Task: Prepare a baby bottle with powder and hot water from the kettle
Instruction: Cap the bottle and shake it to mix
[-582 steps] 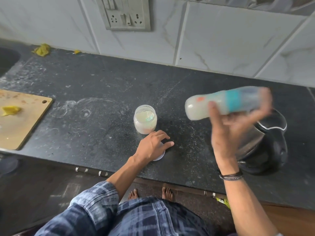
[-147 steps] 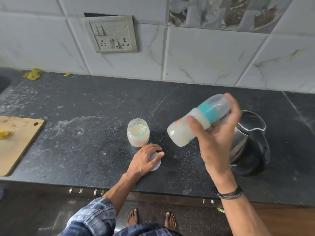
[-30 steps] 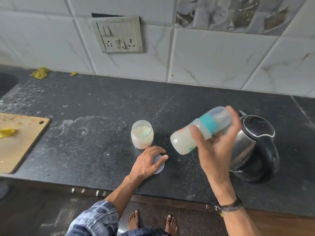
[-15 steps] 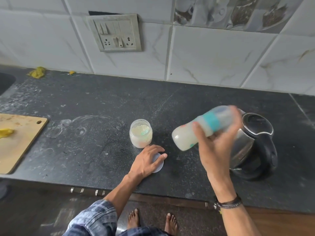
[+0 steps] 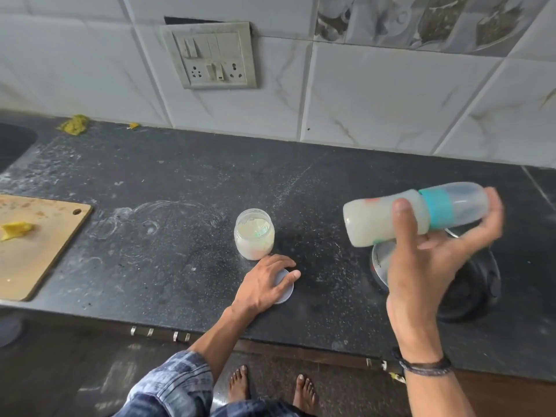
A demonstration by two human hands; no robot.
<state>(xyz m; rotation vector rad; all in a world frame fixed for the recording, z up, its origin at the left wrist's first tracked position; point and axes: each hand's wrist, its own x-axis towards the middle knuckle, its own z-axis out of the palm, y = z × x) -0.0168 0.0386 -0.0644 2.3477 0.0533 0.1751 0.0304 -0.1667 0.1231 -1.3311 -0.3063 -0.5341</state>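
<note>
My right hand (image 5: 427,266) grips a baby bottle (image 5: 379,221) full of milky liquid, held almost on its side in the air, base to the left, teal ring and clear cap to the right. Below and behind that hand stands the steel and black kettle (image 5: 469,290), largely hidden. An open glass jar of white powder (image 5: 254,234) stands at the counter's middle. Just in front of it my left hand (image 5: 264,284) rests on the jar's round clear lid (image 5: 285,291), which lies flat on the counter.
The dark stone counter (image 5: 180,182) is dusted with powder. A wooden cutting board (image 5: 33,245) with a yellow scrap lies at the left edge, and a sink corner (image 5: 12,142) shows at the far left. A switch plate (image 5: 213,55) is on the tiled wall.
The bottle has swung in my right hand from tilted base-down to nearly level and sits a little higher and to the right. My left hand has stayed on the lid.
</note>
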